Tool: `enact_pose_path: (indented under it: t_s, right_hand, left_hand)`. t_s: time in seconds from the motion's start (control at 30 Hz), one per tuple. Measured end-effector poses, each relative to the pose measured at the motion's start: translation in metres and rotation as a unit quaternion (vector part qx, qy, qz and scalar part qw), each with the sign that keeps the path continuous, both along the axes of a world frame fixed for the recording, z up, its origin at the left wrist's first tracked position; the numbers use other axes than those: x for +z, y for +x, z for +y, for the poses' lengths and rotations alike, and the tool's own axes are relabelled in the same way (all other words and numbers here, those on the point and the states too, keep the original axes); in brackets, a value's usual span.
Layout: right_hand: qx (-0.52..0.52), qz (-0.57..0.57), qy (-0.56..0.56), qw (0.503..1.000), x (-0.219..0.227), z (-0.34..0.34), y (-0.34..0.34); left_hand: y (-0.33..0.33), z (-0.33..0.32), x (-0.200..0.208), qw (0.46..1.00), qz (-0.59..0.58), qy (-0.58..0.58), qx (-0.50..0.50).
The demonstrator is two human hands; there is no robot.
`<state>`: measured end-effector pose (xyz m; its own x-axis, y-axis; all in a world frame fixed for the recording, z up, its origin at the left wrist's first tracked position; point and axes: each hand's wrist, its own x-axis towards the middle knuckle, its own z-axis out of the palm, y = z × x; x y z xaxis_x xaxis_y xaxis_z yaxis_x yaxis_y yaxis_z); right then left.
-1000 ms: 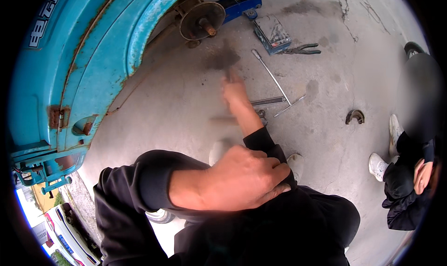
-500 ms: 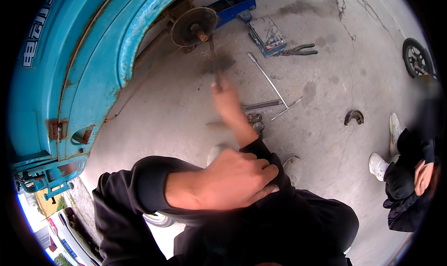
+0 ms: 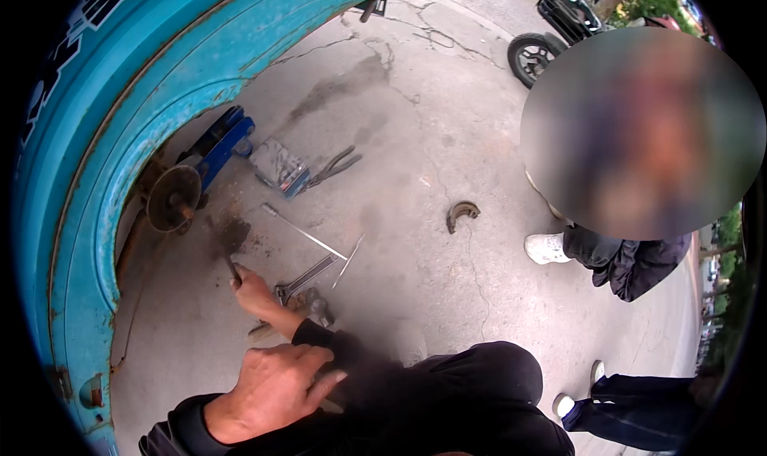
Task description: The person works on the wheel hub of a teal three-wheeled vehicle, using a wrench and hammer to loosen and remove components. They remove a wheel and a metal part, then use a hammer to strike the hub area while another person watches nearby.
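Note:
My right hand (image 3: 256,292) is closed round a slim dark metal bar (image 3: 228,260), its far end blurred. That end lies near the rusty axle stub (image 3: 186,212), which sticks out of a round rusty hub plate (image 3: 172,196) under the turquoise vehicle body (image 3: 84,240). Nearer to me, my left hand (image 3: 276,388) lies against my right sleeve with its fingers curled; what they hold, if anything, is hidden. Beside the right hand are a spanner (image 3: 307,278) and a hammer (image 3: 321,308), partly covered by my arm. A T-handled socket wrench (image 3: 304,231) lies just beyond.
A blue floor jack (image 3: 217,148) stands by the hub, with a flat tool box (image 3: 280,168) and large pliers (image 3: 331,168) beside it. A curved brake shoe (image 3: 461,215) lies on the concrete. At right are two people (image 3: 623,256) (image 3: 639,404); a motorcycle (image 3: 551,41) stands behind.
The view has swung right, so vehicle and tools sit further left and a second person shows. The bar's end has come away from the axle stub. My left hand remains by my right sleeve.

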<state>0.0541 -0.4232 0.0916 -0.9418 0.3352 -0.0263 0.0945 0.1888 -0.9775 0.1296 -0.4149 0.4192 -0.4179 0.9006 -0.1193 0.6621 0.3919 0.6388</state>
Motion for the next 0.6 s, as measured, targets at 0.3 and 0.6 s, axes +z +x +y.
enact_pose_path:
  t_s: [0.3,0.6]
  right_hand:
    - [0.347,-0.189,0.255,0.882,0.094,0.05,-0.033]
    - [0.588,-0.143,0.622,0.498,0.112,0.136,-0.002]
  left_hand:
    - [-0.022,0.006,0.008,0.991,0.097,0.07,0.064]
    - [-0.049,0.076,0.148,0.97,0.088,0.227,0.024]
